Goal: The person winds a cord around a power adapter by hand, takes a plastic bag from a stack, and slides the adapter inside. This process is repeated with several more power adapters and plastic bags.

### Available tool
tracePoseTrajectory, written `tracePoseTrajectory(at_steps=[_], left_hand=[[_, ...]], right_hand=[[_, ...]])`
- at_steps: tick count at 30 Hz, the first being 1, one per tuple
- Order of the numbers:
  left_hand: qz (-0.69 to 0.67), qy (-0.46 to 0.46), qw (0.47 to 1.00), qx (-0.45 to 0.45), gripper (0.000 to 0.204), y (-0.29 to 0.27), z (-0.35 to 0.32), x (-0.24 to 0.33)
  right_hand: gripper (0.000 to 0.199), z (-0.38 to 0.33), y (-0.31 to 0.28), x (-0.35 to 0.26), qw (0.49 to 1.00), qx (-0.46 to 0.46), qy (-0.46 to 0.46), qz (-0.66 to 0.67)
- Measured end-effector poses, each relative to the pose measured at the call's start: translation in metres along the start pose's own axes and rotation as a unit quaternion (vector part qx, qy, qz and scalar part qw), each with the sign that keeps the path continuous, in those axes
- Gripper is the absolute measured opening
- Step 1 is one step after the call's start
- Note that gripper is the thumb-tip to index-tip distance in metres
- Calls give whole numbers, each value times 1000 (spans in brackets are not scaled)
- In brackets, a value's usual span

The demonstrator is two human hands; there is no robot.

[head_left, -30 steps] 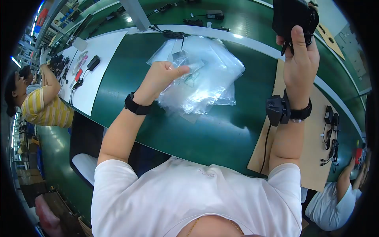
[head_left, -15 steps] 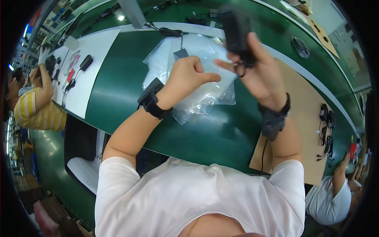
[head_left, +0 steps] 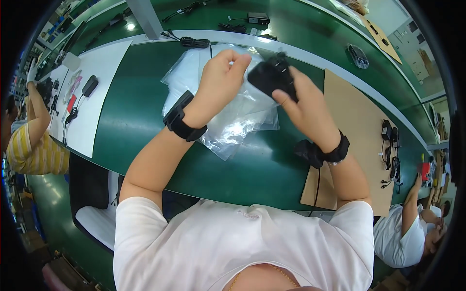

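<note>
Over the clear plastic bags (head_left: pixel 240 119), my right hand (head_left: pixel 313 106) grips a black power adapter (head_left: pixel 269 77), thumb on its near side. The adapter is tilted, with small protruding parts at its far end. Just left of it, my left hand (head_left: pixel 221 80) is closed with fingers curled and thumb pressed in; what it holds, if anything, is hidden. A coiled black cable (head_left: pixel 195 42) lies at the far edge of the bags, and one strand runs down behind my left hand. Both wrists wear black strapped devices.
Brown cardboard (head_left: pixel 357 145) covers the right of the green table (head_left: pixel 131 97), with several adapters and cables (head_left: pixel 395 150) on it. On a white sheet (head_left: pixel 104 72) at left lies another adapter (head_left: pixel 90 86). A metal post (head_left: pixel 145 19) stands at the back. Co-workers sit at both sides.
My right hand has lowered and turned the adapter from upright to tilted. My left thumb has folded in from pointing right, and that hand has risen slightly. The whole view has shifted a little.
</note>
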State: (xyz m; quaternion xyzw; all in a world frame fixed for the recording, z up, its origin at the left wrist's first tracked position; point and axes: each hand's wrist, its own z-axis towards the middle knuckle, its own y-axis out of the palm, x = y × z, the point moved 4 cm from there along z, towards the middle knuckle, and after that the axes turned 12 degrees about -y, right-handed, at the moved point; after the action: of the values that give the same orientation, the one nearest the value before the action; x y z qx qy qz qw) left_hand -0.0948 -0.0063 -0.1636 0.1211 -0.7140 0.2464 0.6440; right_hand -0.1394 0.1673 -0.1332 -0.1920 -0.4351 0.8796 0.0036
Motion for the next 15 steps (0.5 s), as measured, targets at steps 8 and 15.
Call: tracePoseTrajectory(at_steps=[8,15], left_hand=[[181,257,946,81,17,29,-17,42],[247,274,927,73,16,59,-36,59]], right_hand=[[32,-5,18,-11,959,-168,-68,-217],[20,12,7,38,811,-24,279,513]])
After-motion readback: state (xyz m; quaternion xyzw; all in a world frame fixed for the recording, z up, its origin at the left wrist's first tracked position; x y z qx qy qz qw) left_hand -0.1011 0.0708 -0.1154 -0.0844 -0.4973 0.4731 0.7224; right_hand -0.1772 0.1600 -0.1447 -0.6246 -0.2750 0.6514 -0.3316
